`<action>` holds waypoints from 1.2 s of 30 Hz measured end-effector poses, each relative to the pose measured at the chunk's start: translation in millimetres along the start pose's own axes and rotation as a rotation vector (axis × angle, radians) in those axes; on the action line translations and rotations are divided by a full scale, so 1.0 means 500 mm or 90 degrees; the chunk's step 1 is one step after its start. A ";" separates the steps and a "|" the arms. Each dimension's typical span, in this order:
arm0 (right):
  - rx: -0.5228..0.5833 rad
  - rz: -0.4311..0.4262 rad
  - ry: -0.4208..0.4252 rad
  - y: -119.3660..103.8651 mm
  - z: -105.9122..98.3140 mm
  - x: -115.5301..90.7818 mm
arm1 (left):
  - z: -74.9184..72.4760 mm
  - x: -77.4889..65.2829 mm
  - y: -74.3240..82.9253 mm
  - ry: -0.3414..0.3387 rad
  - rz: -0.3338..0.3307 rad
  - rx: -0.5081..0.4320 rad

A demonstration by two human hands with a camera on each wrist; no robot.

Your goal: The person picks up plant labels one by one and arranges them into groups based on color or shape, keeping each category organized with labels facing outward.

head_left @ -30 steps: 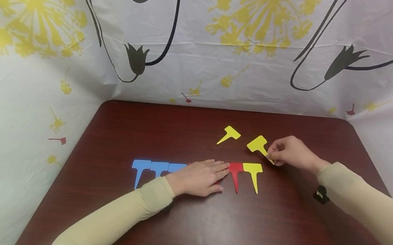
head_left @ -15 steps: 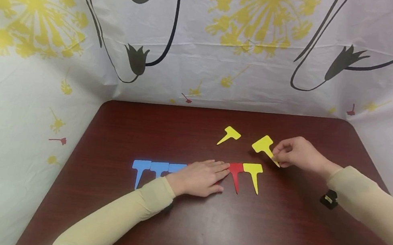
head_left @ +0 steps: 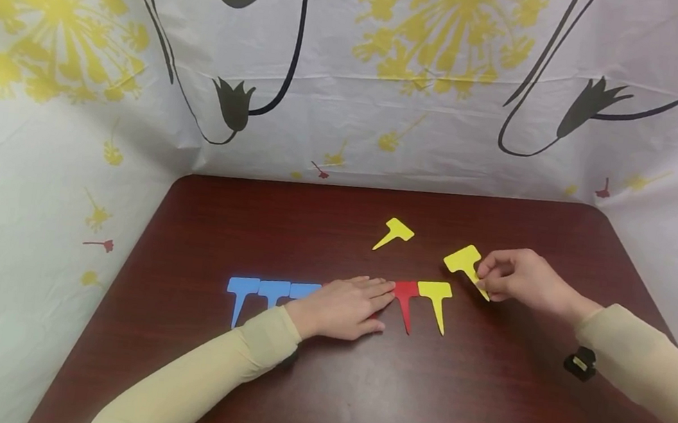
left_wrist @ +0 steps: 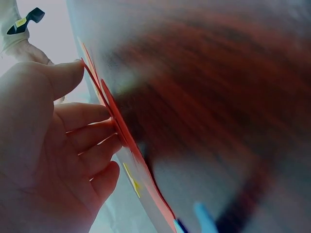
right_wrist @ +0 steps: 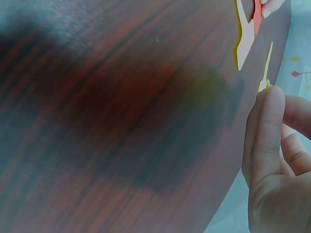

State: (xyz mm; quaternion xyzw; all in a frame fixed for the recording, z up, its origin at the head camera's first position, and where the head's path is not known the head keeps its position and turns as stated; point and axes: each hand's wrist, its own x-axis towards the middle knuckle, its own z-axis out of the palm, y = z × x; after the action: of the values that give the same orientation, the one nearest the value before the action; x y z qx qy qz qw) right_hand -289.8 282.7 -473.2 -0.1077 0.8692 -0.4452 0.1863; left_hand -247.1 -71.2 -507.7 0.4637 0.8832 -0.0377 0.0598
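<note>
My right hand (head_left: 522, 280) pinches a yellow T-shaped plant label (head_left: 463, 259) by its stem, with the wide head pointing up and left. The right wrist view shows thumb and fingers meeting on that label (right_wrist: 264, 83). My left hand (head_left: 345, 308) lies with fingers extended over a row of labels, hiding its middle part. In the left wrist view its fingertips touch red labels (left_wrist: 127, 136). Blue labels (head_left: 275, 289) show left of this hand, and one red label (head_left: 406, 303) shows past its fingertips. A yellow label (head_left: 435, 292) sits at the row's right end, beside the red one.
Another yellow label (head_left: 396, 232) lies at an angle behind the row. All of this is on a dark reddish-brown table (head_left: 387, 398). A patterned white cloth (head_left: 330, 64) hangs around its back and sides.
My right hand has carried the yellow label rightward, then a little nearer the front. The left hand has stayed in place on the row.
</note>
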 end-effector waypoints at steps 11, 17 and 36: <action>0.020 0.017 -0.021 0.011 0.007 -0.033 | 0.001 0.003 0.000 0.007 0.002 -0.003; 0.042 0.022 -0.022 0.022 0.021 -0.043 | 0.004 0.003 -0.001 0.007 -0.002 0.000; 0.056 0.075 0.001 0.045 0.052 -0.063 | 0.004 -0.006 -0.004 0.008 -0.022 -0.010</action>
State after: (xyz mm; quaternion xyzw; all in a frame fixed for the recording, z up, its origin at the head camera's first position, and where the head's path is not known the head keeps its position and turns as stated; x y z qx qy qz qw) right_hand -250.6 288.0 -498.5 -0.0477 0.8536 -0.4716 0.2160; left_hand -246.8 -75.1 -509.2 0.4479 0.8918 -0.0287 0.0574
